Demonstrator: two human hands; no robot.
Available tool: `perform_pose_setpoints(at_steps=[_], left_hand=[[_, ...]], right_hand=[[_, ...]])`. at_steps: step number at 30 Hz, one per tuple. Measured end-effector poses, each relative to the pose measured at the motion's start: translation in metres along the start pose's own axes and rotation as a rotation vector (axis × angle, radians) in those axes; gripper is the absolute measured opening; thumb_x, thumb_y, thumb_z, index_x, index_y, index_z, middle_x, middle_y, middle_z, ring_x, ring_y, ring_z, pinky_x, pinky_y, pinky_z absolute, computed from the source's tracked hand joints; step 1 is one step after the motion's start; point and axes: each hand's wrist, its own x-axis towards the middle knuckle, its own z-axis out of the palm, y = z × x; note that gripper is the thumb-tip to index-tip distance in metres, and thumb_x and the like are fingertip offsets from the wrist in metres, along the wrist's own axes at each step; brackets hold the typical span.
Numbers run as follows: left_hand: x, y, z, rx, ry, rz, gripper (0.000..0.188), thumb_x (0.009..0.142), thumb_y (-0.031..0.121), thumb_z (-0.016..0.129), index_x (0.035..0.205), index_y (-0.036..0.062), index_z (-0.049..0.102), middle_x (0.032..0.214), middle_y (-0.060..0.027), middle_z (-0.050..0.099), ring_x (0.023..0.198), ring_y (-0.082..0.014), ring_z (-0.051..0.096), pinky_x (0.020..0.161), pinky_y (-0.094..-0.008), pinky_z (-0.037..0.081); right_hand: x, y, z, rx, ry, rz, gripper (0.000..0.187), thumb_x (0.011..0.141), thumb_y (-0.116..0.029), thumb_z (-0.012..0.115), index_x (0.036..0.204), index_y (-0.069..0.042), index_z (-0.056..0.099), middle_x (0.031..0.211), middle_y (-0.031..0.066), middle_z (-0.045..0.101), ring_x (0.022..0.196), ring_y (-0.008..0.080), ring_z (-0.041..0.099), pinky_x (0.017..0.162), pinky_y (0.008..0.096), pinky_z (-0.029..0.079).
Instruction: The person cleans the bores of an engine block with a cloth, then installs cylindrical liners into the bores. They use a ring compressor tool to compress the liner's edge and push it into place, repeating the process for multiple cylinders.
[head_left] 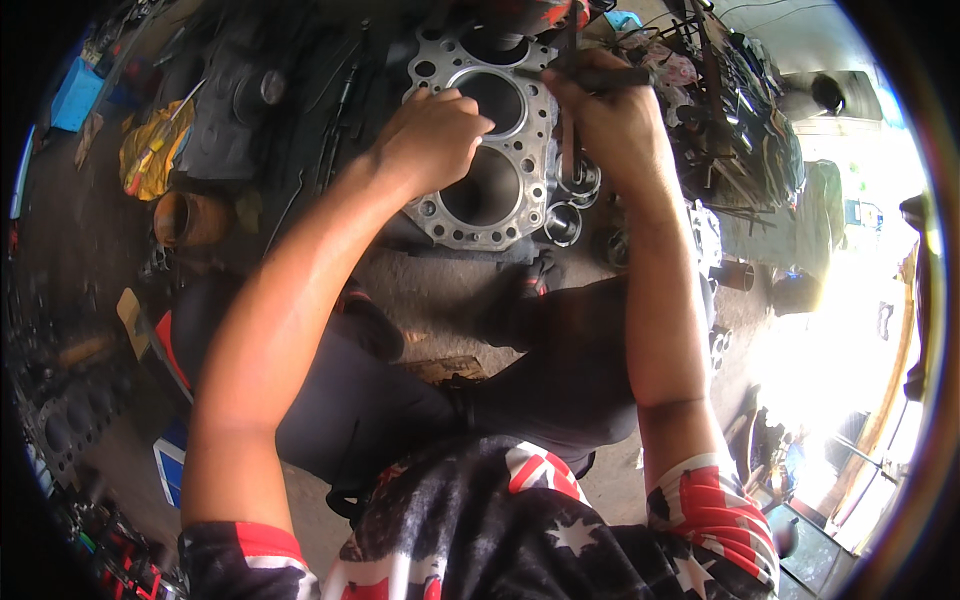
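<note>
Gripping a dark-handled tool (618,78) in the fingers of the right hand (622,128), apparently for firm control at the right edge of the engine block (505,144). Curling the fingers of the left hand (430,143) over its left side, perhaps for steadiness; cannot tell whether around anything. Laid flat beneath both hands, likely for easy reach.

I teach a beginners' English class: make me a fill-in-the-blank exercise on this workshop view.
The large holes in the engine block are ____ in shape.
The left hand is curled into a ____.
The hand holding the dark tool is the ____ one.
The bright cloth left of the block is ____ in colour.
Missing words: round; fist; right; yellow.
</note>
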Motion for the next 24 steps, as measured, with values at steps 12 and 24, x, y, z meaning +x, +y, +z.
perform_pose_setpoints(at_steps=[12,24], left_hand=[[0.006,0.006,-0.006,0.1,0.095,-0.052,0.03,0.094,0.021,0.071,0.118,0.0044,0.075,0.125,-0.0097,0.067,0.123,-0.027,0.059,0.102,-0.045,0.045],[0.0,0.009,0.006,0.277,-0.02,-0.131,0.052,0.098,0.029,0.066,0.135,-0.0067,0.059,0.149,-0.021,0.055,0.144,-0.0346,0.045,0.113,-0.0493,0.042]], right_hand=[[-0.024,0.057,0.034,0.119,0.155,-0.047,0.021,0.088,-0.004,0.072,0.107,-0.002,0.064,0.091,0.021,0.07,0.082,0.0371,0.068,0.078,0.042,0.054],[-0.014,0.077,0.078,-0.21,0.052,-0.284,0.032,0.078,0.002,0.061,0.109,-0.006,0.063,0.106,0.0156,0.07,0.099,0.0442,0.059,0.088,0.0504,0.049]])
